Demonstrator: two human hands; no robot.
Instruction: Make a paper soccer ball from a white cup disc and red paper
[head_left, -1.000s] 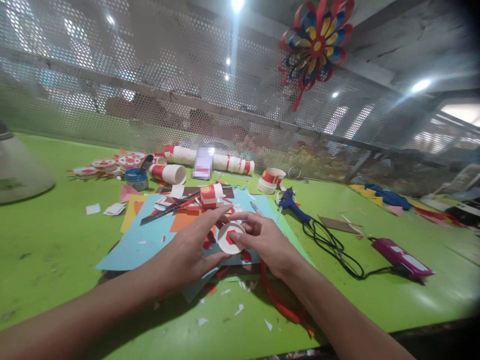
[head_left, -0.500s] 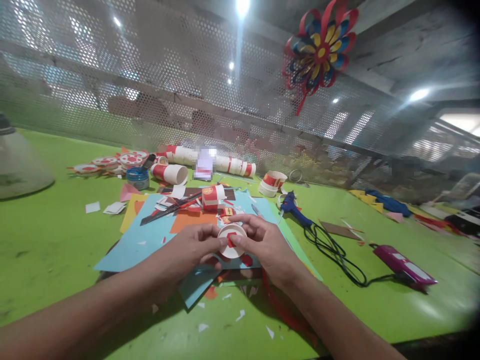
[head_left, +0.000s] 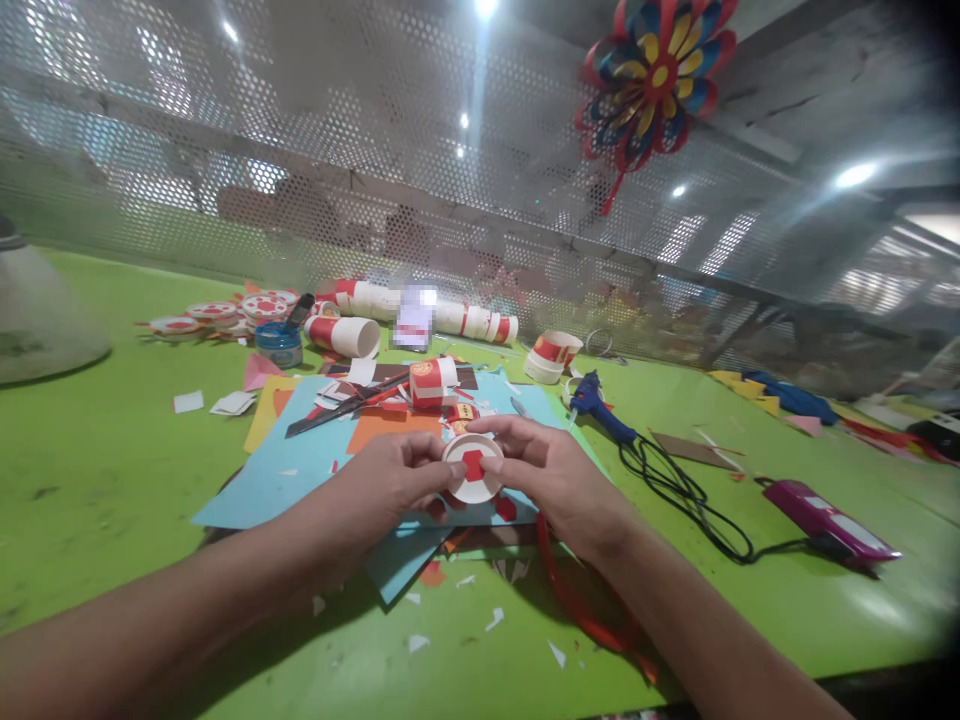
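Observation:
A round white paper disc with a raised rim (head_left: 471, 492) is held between both hands over the blue paper (head_left: 277, 490). On its middle lies a red paper piece (head_left: 473, 464). My left hand (head_left: 405, 470) grips the disc's left side, thumb on its face. From the right, my right hand (head_left: 551, 475) holds the rim, with its thumb at the red piece's edge. Just beyond the hands are a red and white cup piece (head_left: 433, 384) and scissors (head_left: 322, 412). Another red piece (head_left: 506, 509) lies below my right hand.
A blue glue gun (head_left: 604, 408) with a black cable lies right, near a purple power strip (head_left: 829, 522). Behind stand a blue jar (head_left: 278, 346), cup rings (head_left: 553, 355) and decorated discs (head_left: 268, 305). Paper scraps and a red ribbon (head_left: 577, 610) lie in front.
The camera view has shifted slightly. My right thumb has moved off the middle of the red piece to its right edge, showing more of it. Both hands still hold the disc.

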